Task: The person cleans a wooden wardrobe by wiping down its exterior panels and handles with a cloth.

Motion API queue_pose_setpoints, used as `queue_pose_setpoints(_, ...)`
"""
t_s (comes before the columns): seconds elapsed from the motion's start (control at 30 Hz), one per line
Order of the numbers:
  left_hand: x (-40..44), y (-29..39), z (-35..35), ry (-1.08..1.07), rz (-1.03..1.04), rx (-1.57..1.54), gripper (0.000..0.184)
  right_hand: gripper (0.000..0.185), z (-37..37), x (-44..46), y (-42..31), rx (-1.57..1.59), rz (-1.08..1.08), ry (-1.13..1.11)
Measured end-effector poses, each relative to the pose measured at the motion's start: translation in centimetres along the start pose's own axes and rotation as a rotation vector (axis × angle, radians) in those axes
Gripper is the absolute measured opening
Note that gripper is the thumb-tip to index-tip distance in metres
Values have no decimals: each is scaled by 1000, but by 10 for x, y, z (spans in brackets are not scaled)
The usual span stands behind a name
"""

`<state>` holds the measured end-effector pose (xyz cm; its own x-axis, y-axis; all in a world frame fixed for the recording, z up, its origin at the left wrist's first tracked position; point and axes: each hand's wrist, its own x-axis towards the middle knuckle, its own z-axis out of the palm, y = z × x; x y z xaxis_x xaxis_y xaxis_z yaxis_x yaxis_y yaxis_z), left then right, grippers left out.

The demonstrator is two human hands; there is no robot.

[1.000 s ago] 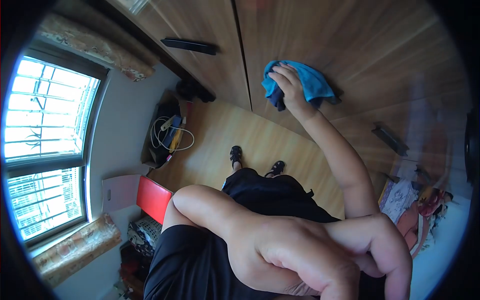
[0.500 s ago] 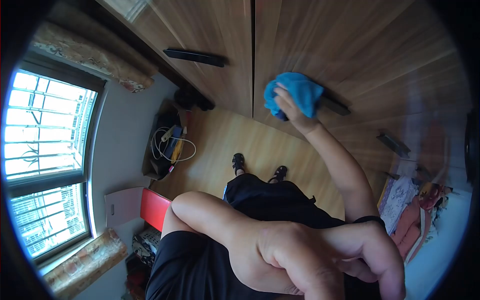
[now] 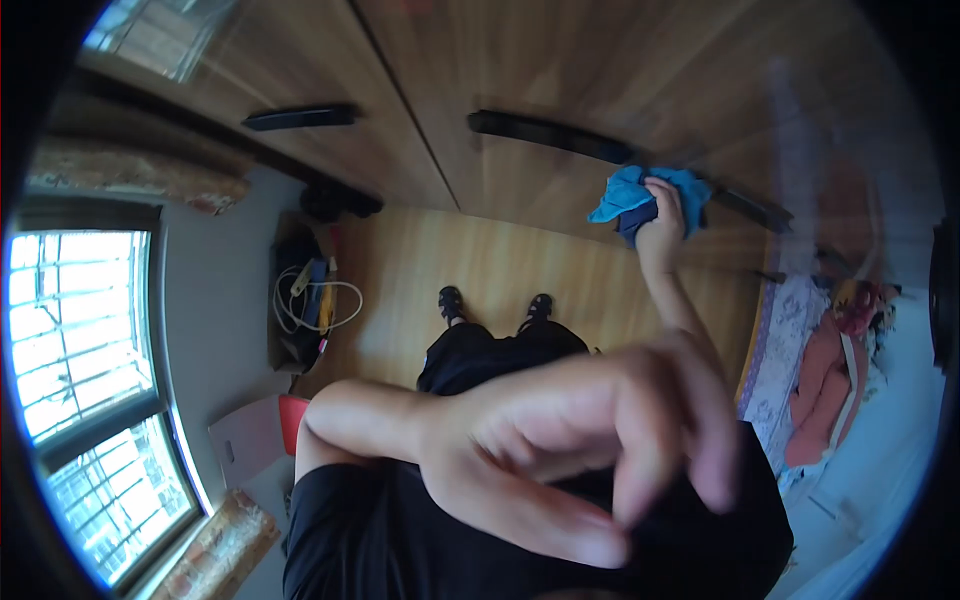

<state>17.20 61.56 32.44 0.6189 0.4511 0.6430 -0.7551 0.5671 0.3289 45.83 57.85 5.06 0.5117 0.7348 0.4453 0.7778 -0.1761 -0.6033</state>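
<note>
In the head view my right hand point(image 3: 662, 228) is closed round a blue cloth point(image 3: 622, 192), with a darker blue part below the fingers. The cloth is against the wood-grain cabinet door point(image 3: 600, 60), between a long black handle point(image 3: 545, 135) and another black handle point(image 3: 757, 210) to its right. Close to the camera, my left hand point(image 3: 545, 430) hangs in front of my black shirt. Its fingers are loosely bent, thumb apart from them, and nothing is held. Motion blurs its fingertips.
A barred window point(image 3: 85, 335) is on the left. Beside the wall stand a box with a white cable point(image 3: 345, 300) and a red and pink chair point(image 3: 250, 440). The wooden floor point(image 3: 400, 250) lies under my feet. Folded fabrics point(image 3: 825, 390) lie at the right.
My right hand and the cloth have moved right along the cabinet front. My view has shifted, and my left hand has risen with its thumb and fingers spreading apart.
</note>
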Motion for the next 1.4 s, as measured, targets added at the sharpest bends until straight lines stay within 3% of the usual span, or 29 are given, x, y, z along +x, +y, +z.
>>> queue_pose_setpoints(0.07,-15,7,-2,91,-159,-99,20,28,34,-38,57,294,494,107)
queue_pose_setpoints(0.17,-21,25,6,68,-191,-19,20,36,40,-54,12,1050,766,278)
queue_pose_setpoints(0.27,-21,29,12,6,-67,199,21,24,34,-32,-74,833,578,413)
queue_pose_setpoints(0.33,-22,39,17,22,-42,286,21,27,28,-7,-111,442,308,467)
queue_pose_setpoints(0.43,-26,54,21,94,-6,347,20,39,48,30,-123,171,-35,509)
queue_pose_setpoints(0.5,-29,60,37,386,41,277,17,40,85,38,-109,-109,-145,523)
queue_pose_setpoints(0.53,-31,66,30,326,49,248,16,39,101,37,-106,-218,-173,572)
queue_pose_setpoints(0.63,-38,91,9,86,3,207,13,40,127,36,-101,-209,-200,666)
queue_pose_setpoints(0.7,-34,111,24,295,-115,58,12,38,142,15,-94,-221,-114,560)
queue_pose_setpoints(0.73,-19,123,66,636,-166,-100,15,37,153,4,-88,-216,-73,506)
queue_pose_setpoints(0.77,-14,130,75,776,-193,-171,17,40,164,-6,-75,-265,8,414)
queue_pose_setpoints(0.8,-10,136,85,920,-208,-244,20,43,181,-25,-53,-146,284,405)
queue_pose_setpoints(0.83,-11,141,79,864,-204,-232,20,46,198,-37,-38,-15,553,378)
queue_pose_setpoints(0.9,-12,148,61,747,-199,-229,22,51,177,-39,-52,50,685,423)
queue_pose_setpoints(0.97,-18,153,42,629,-202,-271,24,52,144,-28,-88,69,668,514)
queue_pose_setpoints(1.07,-42,151,29,490,-80,-368,26,54,114,-6,-103,384,632,694)
queue_pose_setpoints(1.1,-49,125,34,469,130,-363,26,55,104,9,-116,474,617,740)
queue_pose_setpoints(1.17,-50,131,13,265,-20,-461,25,57,102,33,-151,663,593,819)
queue_pose_setpoints(1.2,-40,162,-20,72,-380,-559,24,57,111,38,-154,565,633,829)
queue_pose_setpoints(1.27,-33,176,-37,-73,-403,-715,24,58,137,49,-155,369,705,844)
queue_pose_setpoints(1.3,-28,165,-31,-17,-65,-773,24,58,147,50,-167,361,741,834)
queue_pose_setpoints(1.37,-32,154,-17,148,294,-796,24,53,172,38,-193,492,755,698)
queue_pose_setpoints(1.4,-42,151,-3,257,309,-774,24,51,186,33,-197,559,736,635)
